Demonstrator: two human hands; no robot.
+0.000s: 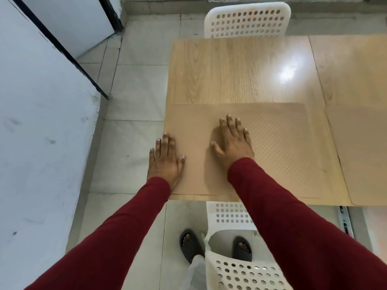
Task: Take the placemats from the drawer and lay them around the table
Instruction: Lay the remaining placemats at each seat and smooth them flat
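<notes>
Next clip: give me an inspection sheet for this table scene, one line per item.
Surface: wooden table, far half bare, glare spot at right.
Job's things: near placemat lies flat along the near edge; second placemat beside it at right, partly out of frame.
Clutter: nothing seen.
Hands: left hand flat, fingers spread, at the near placemat's left edge; right hand flat on its middle.
Cables: nothing seen.
Surroundings: white perforated chair at far side, another at near side; tiled floor; white panels at left.
</notes>
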